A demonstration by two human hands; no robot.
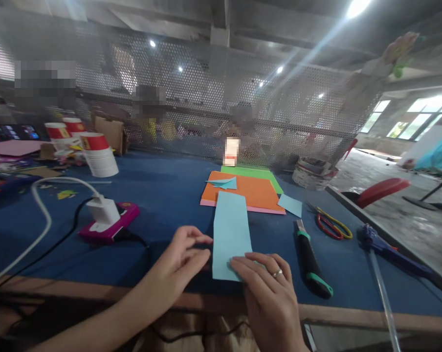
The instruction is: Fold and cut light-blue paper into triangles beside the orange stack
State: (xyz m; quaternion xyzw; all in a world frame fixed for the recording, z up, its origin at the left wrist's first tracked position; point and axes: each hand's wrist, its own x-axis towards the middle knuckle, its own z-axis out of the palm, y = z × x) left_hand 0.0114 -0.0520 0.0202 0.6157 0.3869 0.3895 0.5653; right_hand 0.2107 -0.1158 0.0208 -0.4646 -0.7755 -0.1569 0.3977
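A light blue strip of paper (231, 230) lies lengthwise in front of me, its far end over a stack of coloured sheets. My right hand (268, 283), with a ring on one finger, rests on the strip's near right corner, fingers stretched out. Just off the left edge is my left hand (189, 252), its thumb and fingers apart and nothing between them. On top of the stack's orange sheet (261, 190) sits a small folded piece of blue paper (224, 183). Another small blue piece (290, 205) lies at the stack's right side.
To the right are a utility knife (311, 261), scissors (333, 225) and a glue gun (393, 252) with a clear glue stick. A power strip (96, 233) with a white charger and cables lies left. Paper cups (99, 154) stand farther back, before a perforated metal screen (191, 107).
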